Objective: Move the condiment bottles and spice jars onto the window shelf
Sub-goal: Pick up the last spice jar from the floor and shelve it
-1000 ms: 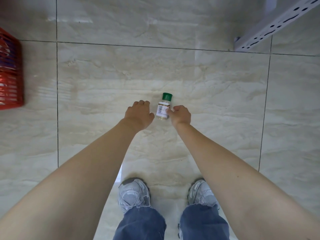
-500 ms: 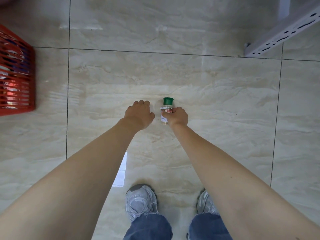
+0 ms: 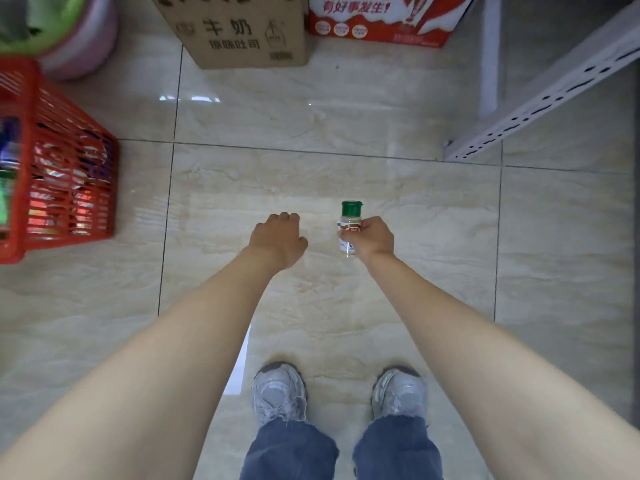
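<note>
While the red basket [image 3: 52, 174] of remaining goods stands on the tiled floor [image 3: 346, 133] at far left, the right hand [image 3: 374, 237] grips an upright spice jar [image 3: 349, 226] round its labelled middle, held in the air above the floor. The left hand [image 3: 277, 237], loosely curled, holds nothing. Small, rigid and probably light, the jar suits this one-handed mid-body grasp; its smooth, possibly breakable wall argues against holding by the green cap [image 3: 351, 207].

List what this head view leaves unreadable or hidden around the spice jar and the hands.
- Spice jar: label too small to read; right hand covers its right side.
- Left hand: fingers curl under, hidden behind its back; nothing seen held.
- Red basket: contents motion-blurred, left part cut by the frame edge.
- Window shelf: not in view.
</note>
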